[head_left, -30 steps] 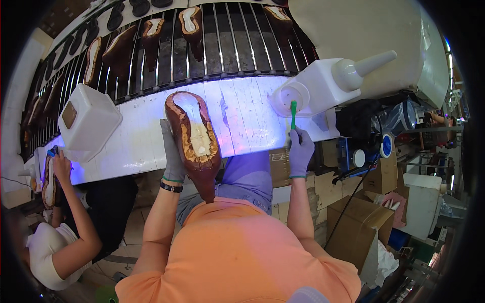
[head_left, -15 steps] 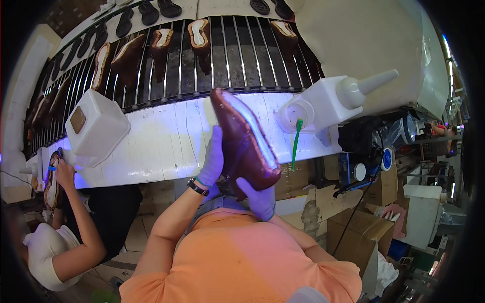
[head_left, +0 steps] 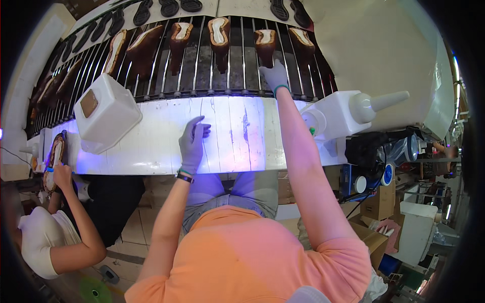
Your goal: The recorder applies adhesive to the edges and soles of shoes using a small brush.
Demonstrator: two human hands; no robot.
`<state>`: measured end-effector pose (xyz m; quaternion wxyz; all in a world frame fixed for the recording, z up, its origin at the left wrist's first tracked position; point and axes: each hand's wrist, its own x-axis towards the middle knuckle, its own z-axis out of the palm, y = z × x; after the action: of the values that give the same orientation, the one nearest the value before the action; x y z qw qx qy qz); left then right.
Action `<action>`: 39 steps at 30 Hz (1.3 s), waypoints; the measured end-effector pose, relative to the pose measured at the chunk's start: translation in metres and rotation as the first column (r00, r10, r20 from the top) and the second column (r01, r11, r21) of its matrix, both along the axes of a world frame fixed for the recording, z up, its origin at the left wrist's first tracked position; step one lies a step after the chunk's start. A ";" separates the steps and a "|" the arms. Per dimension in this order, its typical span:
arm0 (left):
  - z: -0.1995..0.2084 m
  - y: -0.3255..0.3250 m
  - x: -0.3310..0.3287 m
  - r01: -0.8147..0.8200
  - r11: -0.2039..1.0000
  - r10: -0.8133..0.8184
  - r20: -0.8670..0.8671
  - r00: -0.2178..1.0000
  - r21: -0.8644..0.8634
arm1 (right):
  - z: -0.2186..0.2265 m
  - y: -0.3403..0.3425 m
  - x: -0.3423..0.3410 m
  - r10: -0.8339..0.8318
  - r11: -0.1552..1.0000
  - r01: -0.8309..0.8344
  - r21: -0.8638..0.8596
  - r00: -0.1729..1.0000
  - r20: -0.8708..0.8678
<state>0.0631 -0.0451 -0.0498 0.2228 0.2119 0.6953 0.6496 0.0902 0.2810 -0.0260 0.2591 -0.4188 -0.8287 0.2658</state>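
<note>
My right hand, in a pale glove, reaches over the barred conveyor. Its thumb and fingers are around the lower end of a brown shoe upper that stands on the bars, white underside showing. My left hand, gloved too, hovers over the white bench; it holds nothing and its fingers are loosely bent and apart. A white square bottle with a long nozzle lies right of my right forearm, beside a small cup with something green in it.
More brown shoe uppers stand along the conveyor, with black soles beyond. A white container stands at the bench's left. At far left a co-worker's hand works on a shoe. Cardboard boxes sit at right.
The brown shoe upper has gone from between my hands over the bench to the conveyor, with my right hand. My left hand has let go of it. The view has shifted slightly.
</note>
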 end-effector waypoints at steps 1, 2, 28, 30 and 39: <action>-0.006 -0.004 0.000 0.002 0.999 -0.001 -0.033 0.999 0.043 | -0.007 -0.002 -0.009 0.004 1.000 -0.005 0.014 0.995 0.098; -0.012 -0.009 0.003 0.008 0.999 -0.007 -0.043 0.999 0.039 | -0.011 -0.009 -0.014 -0.002 1.000 0.000 0.008 0.977 0.214; 0.221 -0.123 -0.035 0.020 0.443 0.381 -0.209 0.901 0.896 | 0.047 -0.154 0.293 -0.150 0.926 0.140 -0.349 0.989 0.000; 0.175 -0.100 -0.030 0.022 0.765 0.156 -0.218 0.963 0.644 | 0.025 -0.138 0.290 -0.287 0.922 0.276 -0.271 0.958 -0.001; 0.008 -0.001 -0.043 -0.118 0.991 0.089 -0.348 0.933 -0.062 | -0.006 -0.173 0.228 -0.207 0.854 0.035 -0.519 0.938 -0.278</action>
<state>0.0202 -0.0465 -0.0419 0.0716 0.2760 0.7599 0.5842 0.3180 0.1078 -0.0316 0.2886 -0.4745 -0.6473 0.5221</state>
